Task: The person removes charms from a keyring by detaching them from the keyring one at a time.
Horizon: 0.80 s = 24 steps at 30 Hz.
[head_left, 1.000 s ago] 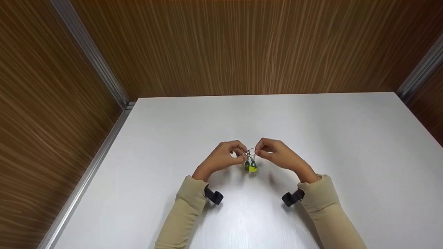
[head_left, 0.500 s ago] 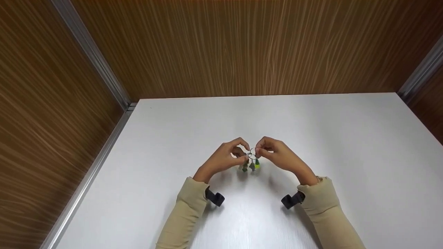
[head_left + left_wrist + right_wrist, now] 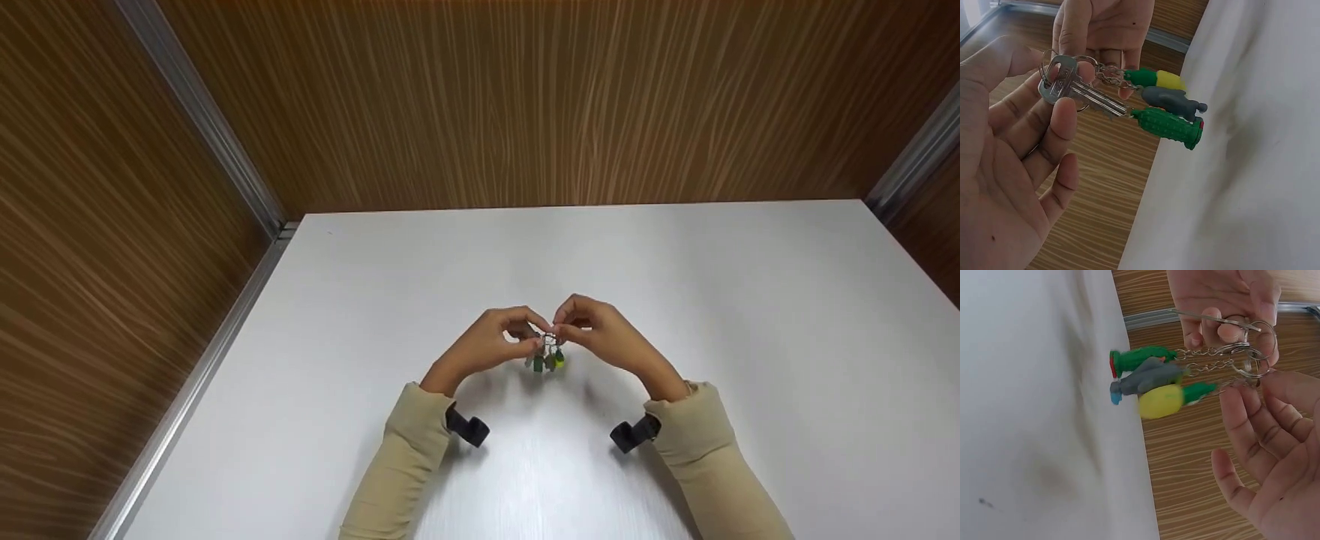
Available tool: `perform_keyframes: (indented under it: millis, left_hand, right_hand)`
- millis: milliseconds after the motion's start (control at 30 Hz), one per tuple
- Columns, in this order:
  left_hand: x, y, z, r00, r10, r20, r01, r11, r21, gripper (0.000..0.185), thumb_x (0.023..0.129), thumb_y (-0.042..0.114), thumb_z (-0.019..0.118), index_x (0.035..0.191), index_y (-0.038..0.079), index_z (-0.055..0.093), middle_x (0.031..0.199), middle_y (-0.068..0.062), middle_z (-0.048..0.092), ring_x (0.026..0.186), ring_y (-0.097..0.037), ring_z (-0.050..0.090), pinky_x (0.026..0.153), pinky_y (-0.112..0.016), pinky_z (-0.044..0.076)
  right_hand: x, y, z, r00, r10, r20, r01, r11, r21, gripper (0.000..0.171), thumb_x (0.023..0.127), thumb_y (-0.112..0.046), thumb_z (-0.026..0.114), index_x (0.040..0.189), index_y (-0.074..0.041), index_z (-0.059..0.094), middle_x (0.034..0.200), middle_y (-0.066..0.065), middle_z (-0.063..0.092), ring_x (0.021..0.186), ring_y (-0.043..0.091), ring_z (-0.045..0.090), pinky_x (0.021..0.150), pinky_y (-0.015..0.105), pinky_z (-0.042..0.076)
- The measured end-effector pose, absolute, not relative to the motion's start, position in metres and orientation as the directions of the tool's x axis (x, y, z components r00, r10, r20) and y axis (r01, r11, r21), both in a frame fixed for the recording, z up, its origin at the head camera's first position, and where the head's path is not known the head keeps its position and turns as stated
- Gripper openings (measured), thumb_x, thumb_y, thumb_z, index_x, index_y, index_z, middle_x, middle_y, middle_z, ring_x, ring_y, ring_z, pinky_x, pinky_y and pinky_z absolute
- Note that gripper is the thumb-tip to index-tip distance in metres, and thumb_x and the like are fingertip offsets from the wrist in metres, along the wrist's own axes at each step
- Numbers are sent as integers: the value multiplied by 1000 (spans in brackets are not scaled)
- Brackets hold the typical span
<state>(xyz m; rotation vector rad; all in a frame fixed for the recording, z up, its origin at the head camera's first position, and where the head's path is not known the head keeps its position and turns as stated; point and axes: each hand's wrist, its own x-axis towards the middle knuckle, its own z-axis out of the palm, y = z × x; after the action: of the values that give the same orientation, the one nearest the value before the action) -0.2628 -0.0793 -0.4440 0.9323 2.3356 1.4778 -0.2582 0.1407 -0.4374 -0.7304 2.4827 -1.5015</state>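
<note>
Both hands meet over the table around a bunch of metal key rings. My left hand pinches the rings beside a silver key, which lies across its fingertips in the left wrist view. From the other side, my right hand pinches the rings with thumb and fingertips. Short chains carry a knobbly green charm, a grey animal-shaped charm and a yellow-and-green charm. All three dangle below the fingers, above the tabletop. Fingers partly cover where the rings join.
The white table spreads out beneath the hands. A wood-grain panel rises at its far edge, another on the left, with metal strips at the corners. Each wrist wears a black camera mount.
The bunch has turned and its charms have spread apart. My left fingertips have come over to the right, against the right hand's fingertips. The right hand has hardly moved.
</note>
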Motion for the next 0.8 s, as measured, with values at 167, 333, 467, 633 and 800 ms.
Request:
perform_keyframes:
  millis: [167, 333, 467, 633, 800]
  left_hand:
    - [-263, -81, -446, -787, 603, 129, 373, 300, 878, 18, 89, 15, 63, 104, 9, 71, 95, -9, 72, 84, -7, 61, 86, -43, 47]
    - [-265, -81, -447, -782, 609, 132, 379, 297, 877, 15, 89, 17, 66, 100, 8, 71, 94, -9, 70, 84, -7, 60, 86, -43, 46]
    - [-266, -80, -447, -784, 607, 133, 388, 311, 867, 15, 87, 21, 72, 96, 9, 69, 93, -7, 70, 83, -7, 61, 85, -40, 47]
    - [-265, -79, -449, -798, 594, 105, 364, 336, 869, 18, 85, 24, 74, 92, 9, 66, 89, -5, 69, 79, -7, 61, 81, -34, 47]
    - [-265, -81, -450, -799, 595, 84, 342, 335, 878, 20, 86, 23, 73, 97, 10, 64, 86, -6, 70, 77, -7, 60, 81, -34, 46]
  right_hand:
    - [-257, 138, -440, -868, -483, 120, -330, 379, -865, 7, 95, -9, 60, 97, -2, 60, 92, 12, 68, 89, 19, 66, 79, 30, 52]
    - [-257, 139, -442, -859, -492, 140, -351, 367, -861, 7, 95, -7, 59, 98, 0, 59, 90, 12, 67, 86, 15, 65, 77, 26, 52]
    - [-258, 139, -438, -865, -474, 165, -360, 359, -861, 8, 95, -7, 59, 97, 0, 58, 88, 10, 66, 84, 11, 64, 76, 23, 51]
    - [-257, 139, -435, -863, -474, 172, -367, 355, -860, 8, 95, -8, 60, 97, 0, 58, 90, 10, 64, 85, 10, 63, 76, 24, 50]
    - [-254, 137, -432, -860, -481, 167, -364, 351, -863, 9, 95, -9, 59, 99, -1, 58, 90, 9, 64, 86, 11, 63, 78, 26, 50]
